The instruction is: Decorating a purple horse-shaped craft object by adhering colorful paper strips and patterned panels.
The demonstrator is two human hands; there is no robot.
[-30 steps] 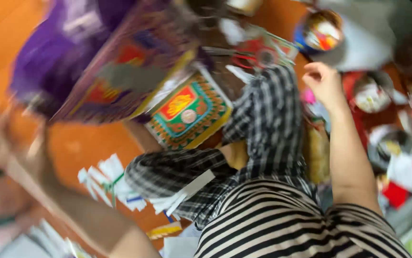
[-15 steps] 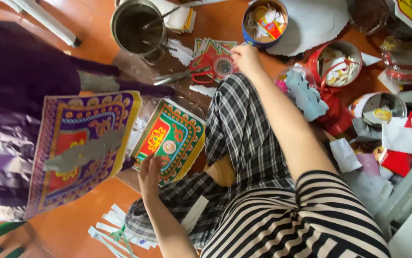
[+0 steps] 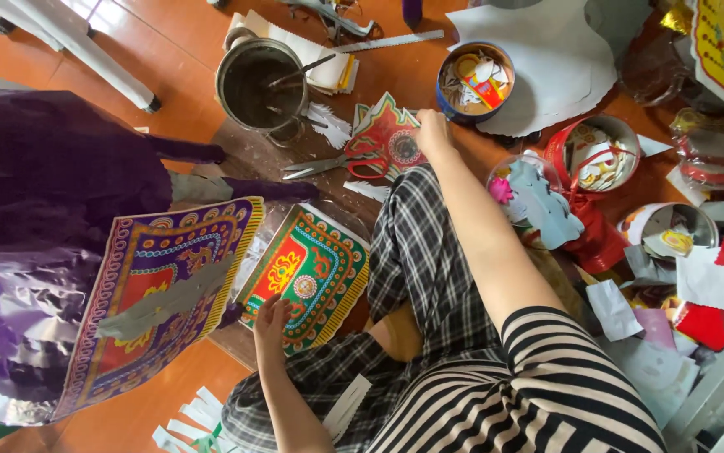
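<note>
Biggest thing on the orange floor (image 3: 169,25) is the purple paper figure (image 3: 51,184), with a patterned purple sheet (image 3: 156,294) draped over its lower side. Just right of the figure lies the green patterned sheet (image 3: 311,277), and the left hand (image 3: 271,320) rests flat on its lower edge, fingers spread, not gripping anything. Up and right of the figure sits a metal pot (image 3: 259,82) with sticks in it. Further right of the figure, past the pot, the right hand (image 3: 431,132) presses down on a red paper cutout (image 3: 383,134), fingers together on its edge; can't tell if it's actually pinching it. Red-handled scissors (image 3: 337,165) lie just left of that cutout, toward the figure.
</note>
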